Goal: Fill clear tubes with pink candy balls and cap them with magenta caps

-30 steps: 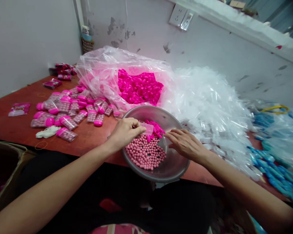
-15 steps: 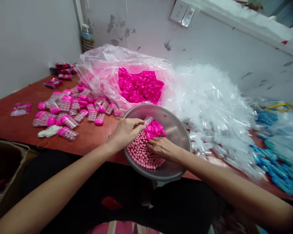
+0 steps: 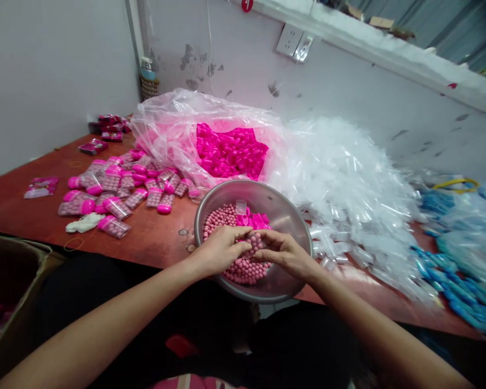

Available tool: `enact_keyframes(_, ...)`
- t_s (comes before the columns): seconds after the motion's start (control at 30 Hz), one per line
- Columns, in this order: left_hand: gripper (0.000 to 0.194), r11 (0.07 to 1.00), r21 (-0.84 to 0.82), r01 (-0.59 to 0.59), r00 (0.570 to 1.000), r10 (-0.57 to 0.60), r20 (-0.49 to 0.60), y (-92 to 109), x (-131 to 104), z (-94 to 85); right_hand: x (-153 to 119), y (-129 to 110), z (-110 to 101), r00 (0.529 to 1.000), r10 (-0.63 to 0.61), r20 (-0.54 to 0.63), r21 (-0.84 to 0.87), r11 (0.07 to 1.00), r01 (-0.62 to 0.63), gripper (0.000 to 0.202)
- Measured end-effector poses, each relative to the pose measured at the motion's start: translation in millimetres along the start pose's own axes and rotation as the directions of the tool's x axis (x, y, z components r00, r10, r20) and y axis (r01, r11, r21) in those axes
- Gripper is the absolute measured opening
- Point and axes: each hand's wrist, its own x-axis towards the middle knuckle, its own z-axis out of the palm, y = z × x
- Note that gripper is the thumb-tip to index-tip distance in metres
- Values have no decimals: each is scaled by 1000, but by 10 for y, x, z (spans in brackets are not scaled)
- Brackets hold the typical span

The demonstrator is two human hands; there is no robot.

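Observation:
A metal bowl [image 3: 295, 227] holds loose pink balls [image 3: 221, 216], a small heap of bright pink caps [image 3: 255, 219] and a clear plastic container [image 3: 241, 207]. Above the balls, a small clear bottle [image 3: 256, 243] filled with pink balls is pinched between both hands. My left hand [image 3: 218, 249] grips it from the left with thumb and fingers closed. From the right, my right hand [image 3: 287, 255] has its thumb and fingertips on the same bottle. The bottle's lower end is partly hidden by the fingers.
Filled, pink-capped bottles [image 3: 115, 227] lie on the red table [image 3: 146, 240] at left. Behind the bowl sits a plastic bag [image 3: 166, 116] of pink caps. Clear containers [image 3: 340, 178] are piled at right, beside blue items [image 3: 461, 286]. A cardboard box [image 3: 28, 302] stands lower left.
My right hand has risen out of the balls and met my left hand, which moved down and right. A ball-filled bottle now shows between them. The view has shifted slightly.

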Motion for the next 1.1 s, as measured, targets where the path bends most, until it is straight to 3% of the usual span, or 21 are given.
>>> enact_keyframes(0.13,30,985,-156,79,997,-81,-3,-61,61,59,-54,41,-19,993,-38,-108,-3,999,38,37)
enact_keyframes(0.27,33,956,-242,163,987,-159,35,-98,96,64,-118,1,-77,986,-122,-111,-209,973,97,38)
enact_keyframes(0.5,24,992,-103,69,990,-56,127,-28,31,60,-238,-75,-80,987,-162,-1,-526,840,138,20)
enact_keyframes(0.63,22,997,-66,30,974,-14,227,-14,-7,66,-341,-52,4,995,-104,2,-622,778,82,11)
enact_keyframes(0.77,22,971,-206,118,982,-84,168,-56,37,69,-405,-54,-63,981,-71,-179,-550,834,-40,19)
enact_keyframes(0.87,21,899,-385,207,978,-180,105,-71,63,51,-334,-117,-263,981,39,-191,-500,856,-131,28)
enact_keyframes(0.93,24,812,-523,259,964,-246,96,-61,58,29,-192,-169,-403,981,29,-191,-619,772,-143,30)
enact_keyframes(1.0,29,716,-653,249,957,-286,50,-42,42,6,25,-204,-485,978,-27,-206,-807,569,-154,28)
enact_keyframes(1.1,32,623,-774,118,940,-322,-115,-22,24,-15,430,-190,-449,979,-7,-204,-947,253,-196,26)
